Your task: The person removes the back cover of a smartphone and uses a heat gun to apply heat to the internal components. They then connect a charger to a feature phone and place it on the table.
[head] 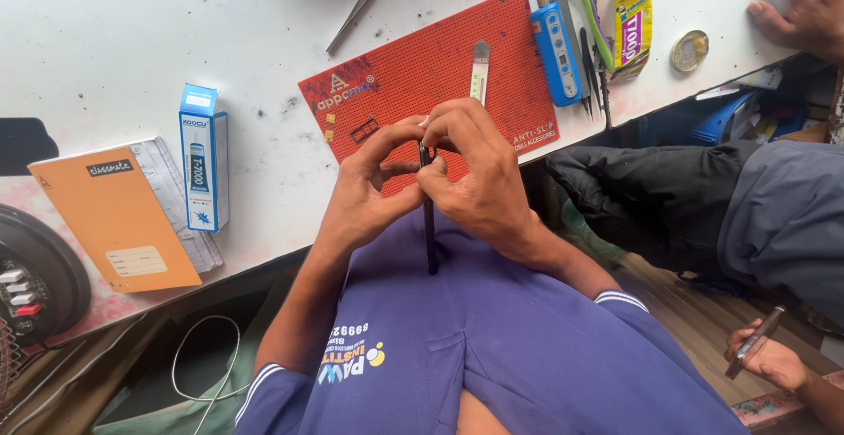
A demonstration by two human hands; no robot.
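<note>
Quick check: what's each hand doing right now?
Left hand: closed on the thin dark phone, held edge-on.
Right hand: closed on the same phone's top edge.

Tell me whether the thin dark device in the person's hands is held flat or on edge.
On edge. The thin dark device shows only its narrow side to the camera, pinched at its far end by left hand and right hand.

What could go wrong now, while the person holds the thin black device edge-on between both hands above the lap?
1. The thin black device is pinched only at its upper end by the left hand and right hand; it might slip down onto the lap.
2. Both hands press one end, so the thin body could bend.
3. Small loose parts on the red mat sit near the table edge and may get knocked off.
</note>
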